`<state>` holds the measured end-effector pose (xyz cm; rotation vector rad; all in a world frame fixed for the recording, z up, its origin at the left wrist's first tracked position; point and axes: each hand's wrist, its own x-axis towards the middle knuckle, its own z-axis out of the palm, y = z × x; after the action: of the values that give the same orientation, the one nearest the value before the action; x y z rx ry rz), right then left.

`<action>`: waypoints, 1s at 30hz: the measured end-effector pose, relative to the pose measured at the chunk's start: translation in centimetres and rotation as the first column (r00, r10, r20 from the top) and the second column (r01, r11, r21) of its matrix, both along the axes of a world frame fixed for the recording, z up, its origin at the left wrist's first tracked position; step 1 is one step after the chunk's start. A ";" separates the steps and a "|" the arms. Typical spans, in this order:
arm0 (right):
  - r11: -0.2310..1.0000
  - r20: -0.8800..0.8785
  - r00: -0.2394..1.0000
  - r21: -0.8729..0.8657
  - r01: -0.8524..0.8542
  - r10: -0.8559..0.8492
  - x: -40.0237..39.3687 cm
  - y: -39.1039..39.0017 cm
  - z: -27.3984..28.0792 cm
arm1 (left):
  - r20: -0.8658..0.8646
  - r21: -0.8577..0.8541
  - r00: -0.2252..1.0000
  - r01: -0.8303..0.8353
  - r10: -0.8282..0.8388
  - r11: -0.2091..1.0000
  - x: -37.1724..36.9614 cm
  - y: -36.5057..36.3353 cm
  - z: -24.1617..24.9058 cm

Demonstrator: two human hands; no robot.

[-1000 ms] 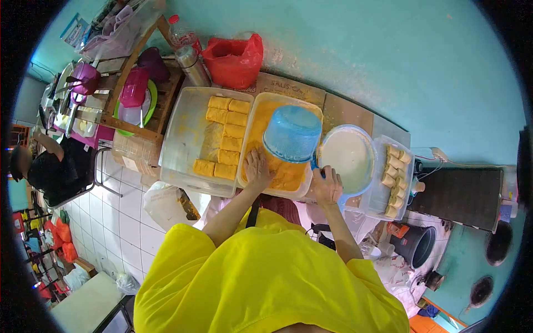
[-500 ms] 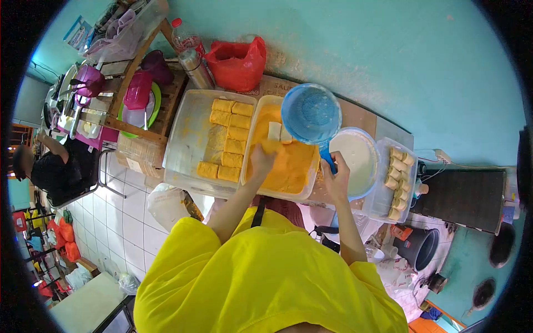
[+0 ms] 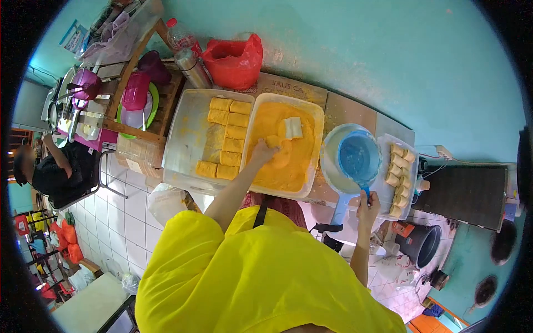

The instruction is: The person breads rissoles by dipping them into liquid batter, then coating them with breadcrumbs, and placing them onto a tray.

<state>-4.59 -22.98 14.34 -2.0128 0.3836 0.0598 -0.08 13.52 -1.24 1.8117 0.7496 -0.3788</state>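
Note:
The handle of a blue strainer (image 3: 358, 158) is gripped in my right hand (image 3: 367, 205). The strainer's bowl is over a round tub of pale batter (image 3: 332, 147). My left hand (image 3: 263, 152) rests low in orange crumbs (image 3: 277, 180) inside a clear tub, fingers apart against the crumbs; whether a roll lies under them cannot be made out. Two pale rolls (image 3: 292, 128) lie side by side on the crumbs, to the right of that hand. On the left, a clear tray (image 3: 186, 127) holds several crumb-coated rolls (image 3: 236, 132). Uncoated rolls (image 3: 398, 172) fill part of a container at right.
Behind the tubs stand a red plastic bag (image 3: 233, 62), a metal flask (image 3: 191, 67) and a bottle. A wooden rack (image 3: 130, 72) with pink bowls is at left. Another person (image 3: 61, 166) sits at far left. A dark bucket (image 3: 425, 247) stands at lower right.
The strainer and my right hand have moved right and down, from the crumb tub's edge to over the batter. The two pale rolls are now fully in view. My left hand has lowered into the crumbs.

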 end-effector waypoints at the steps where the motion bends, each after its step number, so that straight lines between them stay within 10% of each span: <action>1: 0.998 0.033 0.999 -0.064 -0.018 0.020 -0.2 -0.9 -1.4 | -0.047 0.207 0.996 0.080 -0.072 0.975 -0.5 -0.7 2.5; 3: 0.980 0.092 0.994 -0.193 -0.046 0.064 -0.6 -1.8 -3.2 | -0.179 0.569 0.967 0.253 -0.182 0.783 -1.0 -2.4 9.0; 6: 0.962 0.140 0.984 -0.266 -0.066 0.106 -0.6 -1.3 -3.5 | 0.211 0.719 0.943 0.028 -0.257 0.694 1.9 -1.1 4.1; 9: 0.951 0.051 0.995 -0.301 -0.067 0.086 -0.4 0.3 -1.4 | 0.383 0.653 0.877 -0.033 -0.292 0.757 4.9 1.7 -1.6; 12: 0.936 0.056 0.992 -0.342 -0.085 0.110 -0.6 0.0 -1.8 | -0.013 0.201 0.912 0.403 -0.409 0.893 5.5 3.1 2.0; 15: 0.949 -0.004 0.994 -0.297 -0.106 0.110 -0.6 0.3 -1.2 | 0.079 -0.053 0.972 0.225 -0.221 0.973 1.8 2.7 4.1; 18: 0.949 0.017 0.993 -0.296 -0.105 0.116 -0.7 0.3 -1.8 | 0.378 0.352 0.925 -0.111 -0.033 0.929 -1.0 0.6 2.4; 24: 0.945 0.049 0.993 -0.315 -0.088 0.108 -0.6 -0.2 -3.7 | 0.059 0.280 0.982 0.158 -0.181 0.947 -0.6 1.2 2.8; 30: 0.943 0.070 0.987 -0.314 -0.114 0.143 -0.6 -0.1 -3.1 | 0.495 0.654 0.816 -0.125 -0.297 0.746 5.1 2.2 -2.4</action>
<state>-5.20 -23.06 11.28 -2.3406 0.2108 -0.0128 5.06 15.76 -3.63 2.4711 0.3629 0.4581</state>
